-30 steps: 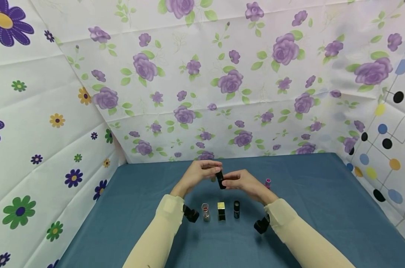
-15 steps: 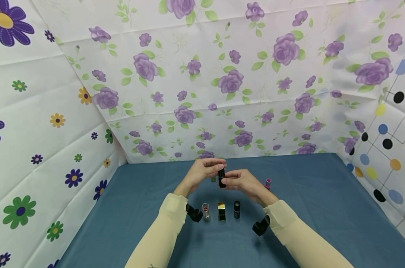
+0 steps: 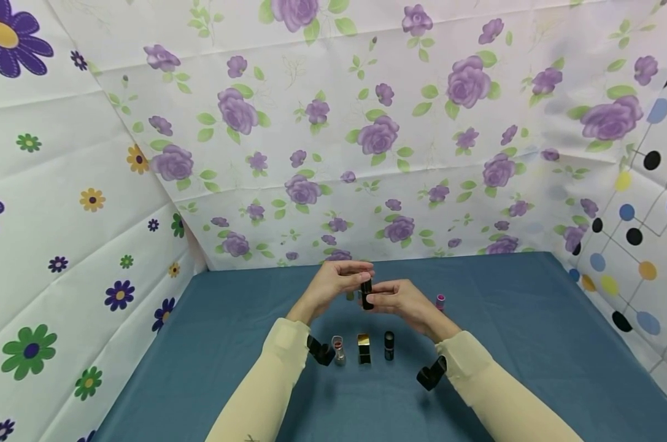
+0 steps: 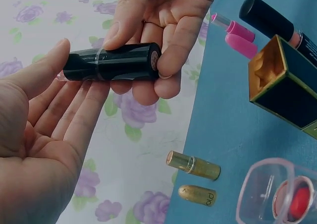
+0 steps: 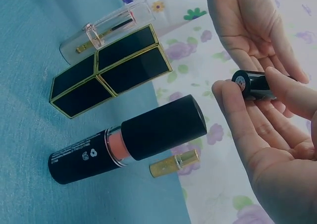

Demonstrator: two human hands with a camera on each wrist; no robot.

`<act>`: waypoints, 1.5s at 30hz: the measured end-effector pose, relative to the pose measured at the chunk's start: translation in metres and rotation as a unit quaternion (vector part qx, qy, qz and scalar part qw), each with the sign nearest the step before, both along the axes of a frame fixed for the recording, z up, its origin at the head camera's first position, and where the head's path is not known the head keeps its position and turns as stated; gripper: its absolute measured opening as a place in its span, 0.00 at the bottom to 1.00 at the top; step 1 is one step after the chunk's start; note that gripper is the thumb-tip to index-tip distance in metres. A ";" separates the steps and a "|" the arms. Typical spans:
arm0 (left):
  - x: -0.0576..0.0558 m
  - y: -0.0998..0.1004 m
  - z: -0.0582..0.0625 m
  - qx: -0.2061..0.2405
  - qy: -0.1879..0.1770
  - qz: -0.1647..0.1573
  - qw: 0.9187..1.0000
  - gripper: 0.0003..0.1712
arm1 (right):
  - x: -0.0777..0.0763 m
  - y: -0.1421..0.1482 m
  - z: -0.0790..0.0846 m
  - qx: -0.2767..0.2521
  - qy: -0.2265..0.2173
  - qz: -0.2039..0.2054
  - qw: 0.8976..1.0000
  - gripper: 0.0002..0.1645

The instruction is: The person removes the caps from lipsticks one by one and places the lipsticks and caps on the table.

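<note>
Both hands hold a black lipstick tube upright above the far half of the table. My left hand pinches its upper end between thumb and fingers, while my right hand grips the lower end. In the left wrist view, a thin silver band crosses the black tube between the two hands, and a round label shows on its base. No gap is visible along the tube. Nearer me stand a clear lipstick tube, a square black-and-gold lipstick and another black lipstick.
A gold lipstick stands behind the hands with its gold cap beside it. Right of my right hand are a pink lipstick and its pink cap. Blue cloth covers the table; patterned sheets enclose it.
The black lipstick tube has turned from tilted to upright. My left hand has shifted slightly right with it, and my right hand has stayed nearly in place.
</note>
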State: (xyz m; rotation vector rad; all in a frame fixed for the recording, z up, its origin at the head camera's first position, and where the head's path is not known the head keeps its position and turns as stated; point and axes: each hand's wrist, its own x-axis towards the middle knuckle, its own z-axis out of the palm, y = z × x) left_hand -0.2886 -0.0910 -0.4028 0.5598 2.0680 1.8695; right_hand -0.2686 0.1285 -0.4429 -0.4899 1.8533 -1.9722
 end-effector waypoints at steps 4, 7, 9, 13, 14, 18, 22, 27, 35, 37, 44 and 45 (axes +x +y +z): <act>0.000 0.001 0.001 0.003 0.003 0.000 1.000 0.23 | 0.000 0.002 0.000 0.001 0.006 -0.002 1.000 0.31; -0.001 0.002 0.000 0.004 0.003 -0.002 1.000 0.23 | 0.000 0.003 -0.001 0.000 0.005 -0.004 1.000 0.30; -0.002 0.003 0.000 0.004 0.003 -0.004 1.000 0.23 | 0.000 0.004 -0.002 0.002 0.005 -0.005 1.000 0.30; -0.002 0.004 0.000 0.002 0.002 -0.003 1.000 0.23 | 0.000 0.006 -0.002 0.004 0.005 -0.004 1.000 0.29; -0.002 0.004 0.000 0.001 0.002 -0.004 1.000 0.23 | 0.000 0.006 -0.002 0.004 0.007 -0.004 1.000 0.30; -0.002 0.006 0.001 -0.004 0.001 -0.005 1.000 0.24 | 0.001 0.008 -0.001 0.006 0.009 -0.005 1.000 0.30; -0.002 0.006 0.003 -0.005 -0.002 -0.003 1.000 0.23 | 0.002 0.011 0.001 0.014 0.012 -0.002 1.000 0.30; -0.001 0.007 0.005 -0.001 -0.002 -0.001 1.000 0.22 | 0.003 0.014 0.004 0.028 0.024 0.000 0.999 0.30; 0.002 0.005 0.006 0.004 -0.002 0.002 1.000 0.23 | 0.003 0.014 0.006 0.038 0.036 0.007 0.999 0.30; 0.002 0.005 0.006 0.002 -0.001 0.006 1.000 0.22 | 0.003 0.015 0.006 0.040 0.036 0.007 0.999 0.30; 0.002 0.009 0.003 0.005 0.000 0.023 1.000 0.22 | 0.003 0.017 0.005 0.042 0.035 0.001 0.999 0.28; 0.002 0.010 0.003 0.006 0.002 0.025 1.000 0.22 | 0.003 0.017 0.006 0.043 0.036 -0.001 0.998 0.28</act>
